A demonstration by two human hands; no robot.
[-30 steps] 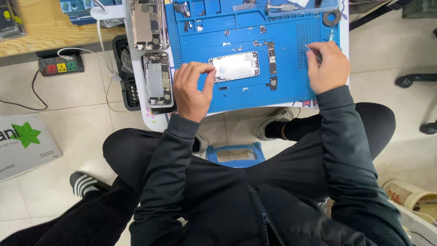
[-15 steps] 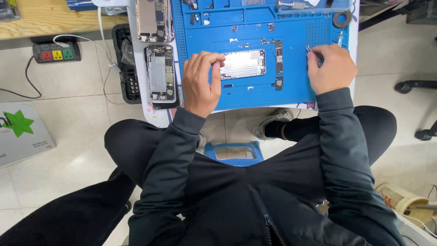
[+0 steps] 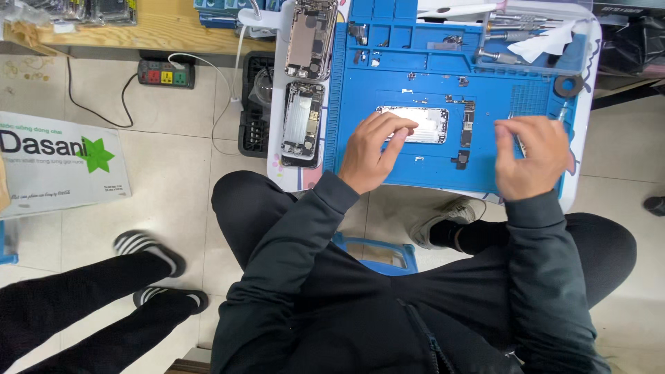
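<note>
A silver phone back plate (image 3: 428, 125) lies flat in the middle of a blue work mat (image 3: 415, 174) on a small white table. My left hand (image 3: 374, 152) rests on the mat, with its fingertips on the plate's left end. At the mat's right side, my right hand (image 3: 530, 158) is closed around a thin tool (image 3: 517, 143), most of it hidden by the fingers. Small dark phone parts (image 3: 467, 125) lie between the two hands.
Two opened phones (image 3: 303, 119) lie on the table left of the mat. Tools, a tissue (image 3: 551, 43) and a tape ring (image 3: 568, 85) sit at its far right. A power strip (image 3: 166, 73) and a cardboard box (image 3: 55, 163) are on the floor. Another person's legs in striped slippers (image 3: 149, 251) stand lower left.
My left hand stays on the silver plate, its fingers now stretched over the plate's left end. My right hand has shifted slightly. The other person's legs have stepped closer at lower left.
</note>
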